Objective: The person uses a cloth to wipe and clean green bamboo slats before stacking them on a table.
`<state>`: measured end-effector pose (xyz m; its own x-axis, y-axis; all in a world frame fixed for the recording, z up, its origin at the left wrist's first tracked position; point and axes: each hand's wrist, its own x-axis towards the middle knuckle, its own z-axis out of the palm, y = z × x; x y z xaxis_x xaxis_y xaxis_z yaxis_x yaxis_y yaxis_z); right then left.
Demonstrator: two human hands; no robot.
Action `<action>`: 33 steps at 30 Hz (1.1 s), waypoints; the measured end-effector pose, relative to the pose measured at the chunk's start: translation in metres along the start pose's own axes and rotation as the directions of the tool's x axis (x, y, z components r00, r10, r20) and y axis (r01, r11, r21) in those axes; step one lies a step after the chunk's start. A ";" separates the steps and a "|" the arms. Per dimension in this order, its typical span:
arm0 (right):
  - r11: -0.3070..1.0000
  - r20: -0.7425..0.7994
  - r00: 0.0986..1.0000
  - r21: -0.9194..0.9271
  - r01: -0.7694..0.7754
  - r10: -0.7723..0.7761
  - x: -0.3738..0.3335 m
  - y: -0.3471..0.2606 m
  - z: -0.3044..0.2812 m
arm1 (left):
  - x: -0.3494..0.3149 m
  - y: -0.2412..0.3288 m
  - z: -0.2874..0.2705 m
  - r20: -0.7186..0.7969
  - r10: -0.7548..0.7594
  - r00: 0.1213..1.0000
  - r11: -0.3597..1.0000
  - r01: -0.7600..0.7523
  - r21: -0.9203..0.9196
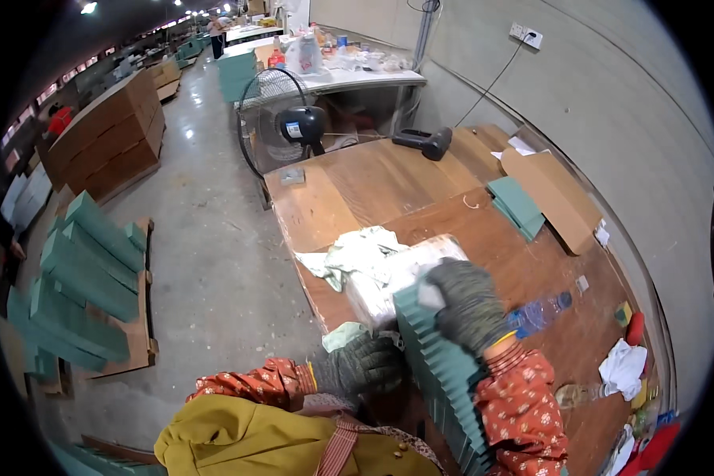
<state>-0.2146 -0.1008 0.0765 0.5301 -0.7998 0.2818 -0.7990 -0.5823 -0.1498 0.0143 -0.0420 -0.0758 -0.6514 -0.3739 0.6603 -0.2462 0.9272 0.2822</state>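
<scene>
My right hand point(470, 308), in a dark grey knit glove, presses a white wad point(430, 295) against a long row of green pieces with a ridged, stepped side point(435, 361). The wad looks like cloth, but its kind is not plain. My left hand point(362, 365), gloved too, is curled at the left side of the row. A pale green cloth point(343, 335) pokes out beside its fingers and seems gripped in it. Just beyond the row lies a plastic-wrapped white pack point(373, 300), with a crumpled pale cloth point(361, 252) over its left part.
On the wooden table point(349, 190) are a plastic bottle point(539, 313), a black handheld tool point(424, 143), green sheets point(517, 206) and a cardboard piece point(551, 198). A fan point(293, 123) stands past the far edge. Green stacks point(87, 278) sit on a pallet at left.
</scene>
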 end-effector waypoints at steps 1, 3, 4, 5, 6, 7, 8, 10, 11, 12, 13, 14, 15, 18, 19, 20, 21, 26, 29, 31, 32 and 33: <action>1.000 -0.003 1.000 -0.002 0.005 -0.005 -0.007 0.010 -0.003 | 0.001 -0.003 -0.003 -0.052 0.005 0.999 0.996 -0.001 0.085; 0.961 -0.069 0.968 -0.120 -0.247 0.241 -0.028 0.008 -0.028 | 0.000 -0.009 -0.003 -0.164 -0.020 0.986 0.993 0.038 0.108; 0.970 -0.050 0.975 -0.094 -0.222 0.218 -0.041 0.010 -0.034 | -0.006 -0.006 -0.015 -0.165 -0.041 0.985 0.989 0.064 0.137; 0.971 -0.035 0.975 -0.089 -0.221 0.218 -0.065 0.008 -0.047 | -0.010 -0.002 -0.028 -0.073 -0.063 0.995 0.988 0.072 0.139; 0.950 -0.077 0.960 -0.145 -0.277 0.268 -0.099 -0.002 -0.072 | -0.012 -0.003 -0.030 0.015 -0.047 0.999 0.993 0.045 0.105; 0.928 -0.117 0.946 -0.189 -0.320 0.302 -0.128 -0.015 -0.094 | -0.018 -0.004 -0.035 0.005 -0.027 1.000 0.996 0.027 0.086; 0.910 -0.177 0.922 -0.181 -0.374 0.344 -0.162 -0.012 -0.093 | -0.038 -0.005 -0.043 -0.116 -0.261 0.958 0.946 0.230 -0.229; 0.885 -0.241 0.892 -0.181 -0.429 0.383 -0.213 -0.025 -0.106 | -0.060 -0.012 -0.053 -0.117 -0.697 0.708 0.488 0.348 -0.801; 0.841 -0.372 0.784 -0.016 -0.541 0.497 -0.233 -0.046 -0.117 | -0.067 -0.018 -0.057 0.009 -0.842 0.540 0.156 0.259 -0.953; 0.746 -0.474 0.615 0.148 -0.650 0.630 -0.256 -0.073 -0.131 | -0.034 -0.027 -0.086 -0.308 -0.648 0.696 0.747 0.502 -0.436; 0.621 -0.538 0.401 0.326 -0.712 0.742 -0.272 -0.089 -0.136 | 0.002 -0.036 -0.115 -0.337 -0.271 0.902 0.840 0.393 0.375; 0.552 -0.577 0.289 0.352 -0.756 0.764 -0.297 -0.104 -0.138 | 0.005 -0.047 -0.115 -0.536 -0.307 0.787 0.900 0.423 0.106; 0.511 -0.612 0.220 0.353 -0.783 0.759 -0.325 -0.111 -0.137 | 0.012 -0.059 -0.111 -0.660 -0.397 0.637 0.910 0.368 -0.192; 0.405 -0.690 0.054 0.357 -0.842 0.722 -0.423 -0.146 -0.115 | 0.094 -0.035 -0.127 -0.556 -0.569 0.605 0.806 0.278 -0.523; 0.371 -0.736 0.038 0.296 -0.880 0.676 -0.470 -0.174 -0.108 | 0.116 -0.034 -0.099 -0.427 -0.479 0.767 0.834 0.247 -0.492; 0.075 -0.608 -0.275 0.486 -0.871 0.745 -0.368 -0.171 -0.122 | 0.136 -0.012 -0.095 -0.331 -0.332 0.883 0.914 0.214 -0.344; 0.230 -0.820 0.026 0.130 -0.965 0.572 -0.393 -0.160 -0.113 | 0.155 0.002 -0.080 -0.225 -0.199 0.954 0.954 0.136 -0.269; -0.353 -0.876 -0.098 -0.086 -0.932 0.472 -0.493 -0.220 -0.149 | 0.172 0.041 -0.033 -0.391 -0.046 0.919 0.987 -0.019 -0.162; -0.443 -0.826 -0.459 0.295 -0.847 0.327 -0.580 -0.232 -0.130 | 0.175 0.060 -0.009 -0.660 -0.059 0.749 0.992 -0.030 -0.122; -0.428 -0.795 -0.513 0.361 -0.829 0.324 -0.648 -0.228 -0.128 | 0.168 0.091 0.011 -0.691 -0.104 0.715 0.983 -0.033 -0.182; -0.425 -0.701 -0.609 0.454 -0.783 0.372 -0.665 -0.218 -0.133 | 0.166 0.115 0.019 -0.665 -0.110 0.739 0.973 -0.056 -0.224; -0.444 -0.695 -0.565 0.378 -0.813 0.444 -0.709 -0.207 -0.124 | 0.162 0.139 0.029 -0.646 -0.100 0.757 0.957 -0.105 -0.271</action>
<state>-0.4606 0.6049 0.0252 -0.8517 0.2950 0.4331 0.0310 0.8534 -0.5203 -0.1462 0.0273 0.0509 -0.0043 -0.3894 0.9210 0.0278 0.9206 0.3894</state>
